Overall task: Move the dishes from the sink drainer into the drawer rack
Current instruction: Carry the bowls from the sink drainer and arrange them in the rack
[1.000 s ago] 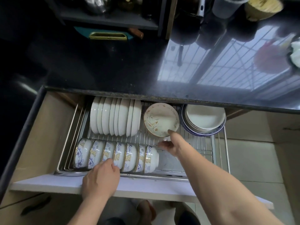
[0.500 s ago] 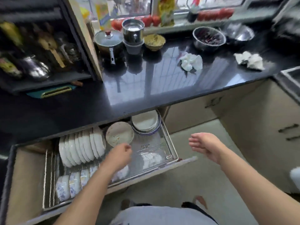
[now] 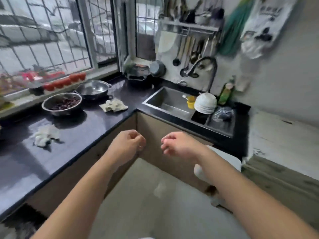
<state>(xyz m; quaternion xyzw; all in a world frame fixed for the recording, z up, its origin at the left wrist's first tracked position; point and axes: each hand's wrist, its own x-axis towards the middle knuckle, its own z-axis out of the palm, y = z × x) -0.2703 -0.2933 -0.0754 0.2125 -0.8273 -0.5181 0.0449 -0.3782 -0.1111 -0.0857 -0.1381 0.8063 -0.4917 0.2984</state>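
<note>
Facing the corner of a kitchen, two bare forearms are seen stretched forward over the floor, both hands empty. A stack of upturned white ceramic bowls (image 3: 205,102) is seen waiting in the drainer at the right end of the stainless steel sink (image 3: 168,100), up and to the right of both hands and well apart from them. Beside the stack, a small yellow plastic cup (image 3: 190,102) is seen, and just past it a blue-and-white patterned dish (image 3: 222,113), blurred. The drawer rack is not in view, so what has been stored cannot be counted from here; the task is judged unfinished, since dishes are left at the sink.

The left hand (image 3: 128,144) is held in the air with fingers loosely curled inward, nothing gripped or touched. The right hand (image 3: 179,144) is held just beside it, at the same height, fingers likewise relaxed and bent, nothing held. To the left of the left hand, a glossy black countertop (image 3: 72,135) is seen, bearing a steel bowl of dark red contents (image 3: 62,103) and crumpled white cloths (image 3: 45,135).
</note>
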